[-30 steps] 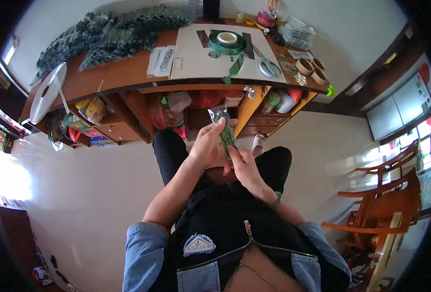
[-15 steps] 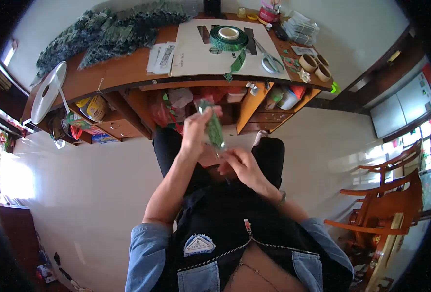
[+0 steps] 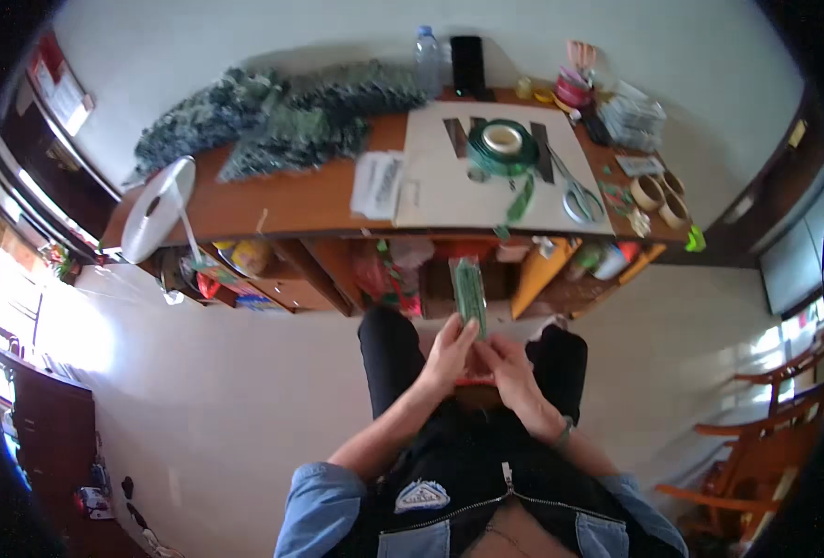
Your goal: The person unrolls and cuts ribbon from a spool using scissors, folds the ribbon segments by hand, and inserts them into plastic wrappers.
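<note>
A clear packet with green contents (image 3: pixel 469 293) stands upright over my lap, in front of the open shelf. My left hand (image 3: pixel 451 352) grips its lower left side, the thumb on the front. My right hand (image 3: pixel 512 370) is beside it at the packet's bottom end, its fingers bent and slightly blurred; what they pinch there is too small to tell. On the desk lie a roll of green ribbon (image 3: pixel 503 147) with a loose tail, a pair of scissors (image 3: pixel 579 197) and a stack of printed bags (image 3: pixel 377 184).
Heaps of similar green packets (image 3: pixel 300 135) cover the desk's back left. A white roll (image 3: pixel 159 209) leans at the left edge. Tape rolls (image 3: pixel 660 197), a plastic bottle (image 3: pixel 428 63) and a black phone (image 3: pixel 468 65) are also on the desk (image 3: pixel 226 200). Wooden chairs (image 3: pixel 765 446) stand at right.
The view has tipped up, showing more wall and desk. The packet has turned more upright, and my hands have come closer together at its lower end.
</note>
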The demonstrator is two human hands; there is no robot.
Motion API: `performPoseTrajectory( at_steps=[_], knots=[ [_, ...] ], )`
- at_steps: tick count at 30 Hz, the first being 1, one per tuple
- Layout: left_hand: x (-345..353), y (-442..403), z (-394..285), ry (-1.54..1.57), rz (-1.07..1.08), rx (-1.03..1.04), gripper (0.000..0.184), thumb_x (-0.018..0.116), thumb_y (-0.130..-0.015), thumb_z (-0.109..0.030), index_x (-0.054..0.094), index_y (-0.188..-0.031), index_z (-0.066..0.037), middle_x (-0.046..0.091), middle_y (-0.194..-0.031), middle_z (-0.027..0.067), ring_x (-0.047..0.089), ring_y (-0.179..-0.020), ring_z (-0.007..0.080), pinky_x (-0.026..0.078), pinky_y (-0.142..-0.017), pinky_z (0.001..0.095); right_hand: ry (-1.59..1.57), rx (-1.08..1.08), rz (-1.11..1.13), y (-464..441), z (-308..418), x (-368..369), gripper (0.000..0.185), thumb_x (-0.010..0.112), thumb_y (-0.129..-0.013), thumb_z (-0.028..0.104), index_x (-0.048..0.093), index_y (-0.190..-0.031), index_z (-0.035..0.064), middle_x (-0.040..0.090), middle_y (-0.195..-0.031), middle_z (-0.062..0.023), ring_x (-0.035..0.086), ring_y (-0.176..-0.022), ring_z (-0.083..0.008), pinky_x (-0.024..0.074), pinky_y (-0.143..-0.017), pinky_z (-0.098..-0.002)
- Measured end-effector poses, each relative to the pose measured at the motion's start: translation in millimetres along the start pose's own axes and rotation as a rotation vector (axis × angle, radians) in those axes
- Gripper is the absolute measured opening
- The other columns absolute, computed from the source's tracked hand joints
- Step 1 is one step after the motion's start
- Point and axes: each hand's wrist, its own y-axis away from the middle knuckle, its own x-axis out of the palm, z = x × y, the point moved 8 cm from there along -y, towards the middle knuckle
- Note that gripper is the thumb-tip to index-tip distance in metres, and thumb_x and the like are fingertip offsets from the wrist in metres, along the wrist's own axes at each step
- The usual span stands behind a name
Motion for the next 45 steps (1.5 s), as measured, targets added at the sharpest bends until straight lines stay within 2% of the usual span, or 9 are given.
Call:
performPoseTrajectory(
  at_steps=[9, 13, 18, 21, 26, 28, 31, 36, 45],
  knots=[
    [-146.5, -83.5, -199.2, -0.311, -0.359, 0.591, 0.028, 0.058, -0.080, 0.001, 0.054, -0.107, -0.004, 0.057, -0.075, 0.0017, 0.052, -0.058, 0.0083, 0.043, -0.051, 0.0207, 0.262, -0.051, 0.328, -32.8, -14.2, 1.8, 0.029, 0.050, -0.090, 0.017, 0.049, -0.109, -0.0045, 0.062, -0.089, -0.0113, 0.061, -0.073, -0.0133, 0.0498, -0.065, -0.0223],
    [-221.7, -166.6, -267.0, -0.758, -0.540, 0.613, 0.028, 0.065, -0.077, -0.008, 0.057, -0.104, -0.005, 0.058, -0.072, 0.0016, 0.051, -0.056, 0.0066, 0.040, -0.048, 0.0210, 0.280, -0.003, 0.232, -47.6, -20.4, -23.8, 0.028, 0.050, -0.091, 0.016, 0.049, -0.110, -0.0043, 0.063, -0.088, -0.0118, 0.061, -0.071, -0.0135, 0.0494, -0.064, -0.0217],
    [-268.5, -241.2, -301.6, -1.431, -0.767, 0.740, 0.034, 0.063, -0.081, -0.025, 0.058, -0.107, -0.004, 0.058, -0.082, 0.0105, 0.055, -0.072, 0.0217, 0.045, -0.067, 0.0349, 0.211, 0.030, 0.134, -50.2, -16.9, -40.0, 0.024, 0.051, -0.090, 0.015, 0.053, -0.105, -0.0038, 0.063, -0.087, -0.0120, 0.061, -0.069, -0.0131, 0.0495, -0.062, -0.0216],
    [-245.9, -209.2, -308.8, -1.245, -0.967, 0.862, 0.035, 0.060, -0.083, -0.031, 0.060, -0.106, -0.004, 0.056, -0.090, 0.0117, 0.053, -0.075, 0.0286, 0.043, -0.072, 0.0403, 0.186, 0.029, 0.086, -47.1, -11.1, -47.0, 0.023, 0.052, -0.090, 0.015, 0.055, -0.103, -0.0035, 0.063, -0.087, -0.0115, 0.061, -0.069, -0.0126, 0.0496, -0.062, -0.0215],
    [-82.5, -177.1, -260.6, -1.145, -0.533, 0.831, 0.023, 0.060, -0.084, -0.021, 0.063, -0.100, -0.004, 0.056, -0.086, 0.0092, 0.052, -0.067, 0.0194, 0.043, -0.065, 0.0304, 0.086, 0.032, 0.043, -45.2, -30.7, -54.1, 0.026, 0.052, -0.090, 0.021, 0.055, -0.104, -0.0007, 0.063, -0.086, -0.0081, 0.059, -0.069, -0.0112, 0.0490, -0.061, -0.0229],
    [-43.1, -206.7, -183.1, -0.661, -0.157, 0.596, 0.016, 0.061, -0.082, -0.015, 0.065, -0.094, -0.005, 0.058, -0.074, 0.0078, 0.052, -0.062, 0.0163, 0.042, -0.061, 0.0268, 0.243, 0.009, 0.124, -44.8, -16.7, -44.3, 0.026, 0.053, -0.090, 0.023, 0.057, -0.103, 0.0015, 0.064, -0.085, -0.0073, 0.060, -0.069, -0.0117, 0.0492, -0.061, -0.0226],
    [70.8, -183.0, -146.5, -1.178, -0.044, 0.584, 0.011, 0.063, -0.078, -0.010, 0.067, -0.087, -0.005, 0.060, -0.069, 0.0034, 0.053, -0.059, 0.0135, 0.043, -0.055, 0.0268, 0.222, -0.023, 0.075, -37.0, -8.4, -50.2, 0.025, 0.052, -0.090, 0.024, 0.058, -0.100, 0.0026, 0.064, -0.084, -0.0071, 0.060, -0.069, -0.0112, 0.0487, -0.060, -0.0219],
    [96.9, -173.4, -105.8, -1.083, 0.204, 0.347, 0.013, 0.063, -0.079, -0.010, 0.065, -0.087, -0.001, 0.059, -0.068, 0.0003, 0.053, -0.063, 0.0101, 0.043, -0.056, 0.0250, 0.242, -0.107, -0.048, -29.0, 9.5, -79.4, 0.026, 0.051, -0.090, 0.026, 0.060, -0.094, 0.0021, 0.064, -0.084, -0.0080, 0.058, -0.067, -0.0101, 0.0477, -0.058, -0.0213],
    [22.4, -38.6, -47.1, -0.472, 0.213, -0.035, 0.017, 0.064, -0.078, -0.007, 0.060, -0.092, 0.002, 0.059, -0.073, 0.0002, 0.053, -0.062, 0.0078, 0.043, -0.059, 0.0214, -0.505, 0.090, -0.120, -88.7, 43.6, -62.6, 0.026, 0.059, -0.085, 0.027, 0.053, -0.101, 0.0068, 0.062, -0.090, -0.0030, 0.055, -0.077, -0.0092, 0.0436, -0.068, -0.0255]
  ],
)
